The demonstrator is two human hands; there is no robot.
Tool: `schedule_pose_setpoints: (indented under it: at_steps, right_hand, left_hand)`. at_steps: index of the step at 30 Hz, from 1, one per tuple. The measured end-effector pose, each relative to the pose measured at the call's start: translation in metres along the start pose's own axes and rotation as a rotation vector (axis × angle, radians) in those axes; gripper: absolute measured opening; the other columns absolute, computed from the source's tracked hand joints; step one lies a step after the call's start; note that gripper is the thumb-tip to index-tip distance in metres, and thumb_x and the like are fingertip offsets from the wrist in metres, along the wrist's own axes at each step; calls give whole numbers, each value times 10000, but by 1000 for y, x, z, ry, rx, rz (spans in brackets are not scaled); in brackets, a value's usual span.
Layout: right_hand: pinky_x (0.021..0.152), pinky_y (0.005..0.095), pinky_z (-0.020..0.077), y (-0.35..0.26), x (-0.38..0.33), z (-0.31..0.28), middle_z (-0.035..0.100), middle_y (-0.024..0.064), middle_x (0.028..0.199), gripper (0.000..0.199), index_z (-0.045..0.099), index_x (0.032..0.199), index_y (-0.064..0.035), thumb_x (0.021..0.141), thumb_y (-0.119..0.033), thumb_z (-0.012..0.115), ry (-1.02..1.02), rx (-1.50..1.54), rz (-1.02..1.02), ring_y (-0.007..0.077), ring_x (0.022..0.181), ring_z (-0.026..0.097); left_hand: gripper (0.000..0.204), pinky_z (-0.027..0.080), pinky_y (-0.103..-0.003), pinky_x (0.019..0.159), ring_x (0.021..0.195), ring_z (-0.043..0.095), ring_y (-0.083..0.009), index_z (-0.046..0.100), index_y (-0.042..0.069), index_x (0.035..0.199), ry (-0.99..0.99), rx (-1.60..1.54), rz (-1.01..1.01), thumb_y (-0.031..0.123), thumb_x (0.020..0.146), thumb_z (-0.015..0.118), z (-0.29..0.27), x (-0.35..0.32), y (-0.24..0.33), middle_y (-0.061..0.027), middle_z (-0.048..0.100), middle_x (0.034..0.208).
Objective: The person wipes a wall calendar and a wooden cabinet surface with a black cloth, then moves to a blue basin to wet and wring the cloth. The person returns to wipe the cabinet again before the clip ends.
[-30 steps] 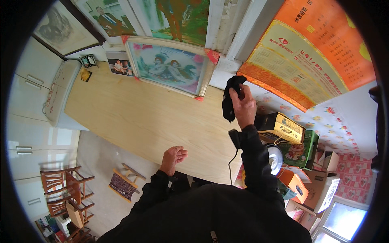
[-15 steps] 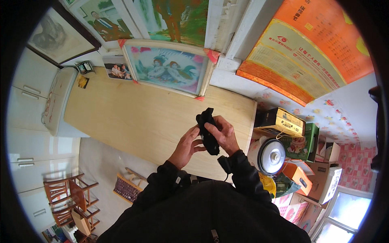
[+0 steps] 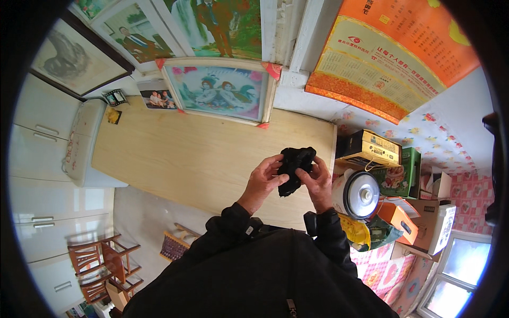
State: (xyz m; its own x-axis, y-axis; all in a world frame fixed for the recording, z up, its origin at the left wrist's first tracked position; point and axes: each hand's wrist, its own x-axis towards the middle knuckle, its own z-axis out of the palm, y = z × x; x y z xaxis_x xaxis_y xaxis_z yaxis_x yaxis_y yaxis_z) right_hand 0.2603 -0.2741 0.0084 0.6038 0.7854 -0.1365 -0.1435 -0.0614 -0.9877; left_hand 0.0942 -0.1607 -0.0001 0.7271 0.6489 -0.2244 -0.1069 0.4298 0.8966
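Note:
A crumpled, soft black bundle [image 3: 297, 159], cloth-like or plastic, is held up above the right part of the wooden tabletop [image 3: 212, 143]. Its exact kind cannot be made out. On its left side my left hand [image 3: 262, 181] grips it, thumb toward the middle and fingers behind the edge. From the other side my right hand [image 3: 319, 184] pinches it, with the thumb pressed on the front. The bundle is spread between both hands, and its back is hidden.
A framed picture [image 3: 217, 93] leans along the table's back edge. To the right stand a white pot with a glass lid [image 3: 363, 193], a yellow-black box [image 3: 374, 148] and an orange box [image 3: 397, 220]. Wooden chairs [image 3: 114, 259] are at lower left.
Both hands have shifted right with the black bundle. It was long and narrow and is now wider and more bunched. My left hand has taken a firmer grip on its left side.

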Motion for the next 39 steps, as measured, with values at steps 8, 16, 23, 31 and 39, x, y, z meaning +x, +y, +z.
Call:
schedule_pose_setpoints:
  at_steps: [8,16,23,31,39]
  right_hand:
    - [869,286,579,-11,-13,16,754,60,1074,395,645,1361,48,1024,-129,752,-156,12,13,125,958,692]
    - [865,269,549,-3,-13,27,749,30,1048,277,688,1239,32,1022,-124,762,-84,95,0,100,953,671]
    - [881,274,540,4,-12,31,746,30,1052,249,695,1213,17,1025,-136,749,-32,122,7,105,974,671]
    - [757,274,555,16,-14,41,740,37,993,249,702,1160,-1,1017,-197,758,-18,154,120,110,872,681]
    - [874,290,539,27,42,42,752,28,1073,290,709,1236,-16,1029,-219,689,11,81,76,115,974,679]
  left_hand:
    - [560,572,-294,972,1118,680,-145,567,2,1499,152,7,62,-11,967,743,4,-7,11,-100,701,1243]
    - [555,568,-303,994,1127,694,-170,564,-27,1490,174,6,86,97,993,776,2,-20,19,-127,701,1292]
    - [392,561,-266,833,944,697,-108,677,-48,1294,85,83,-101,158,986,807,-10,-29,9,-60,752,1071]
    - [319,552,-250,844,938,682,-84,708,-24,1219,255,85,-69,162,982,814,-19,-31,6,-39,746,1054]
    - [397,587,-314,952,1041,740,-182,645,-42,1375,256,58,-149,176,1050,713,-40,-30,3,-127,755,1196]
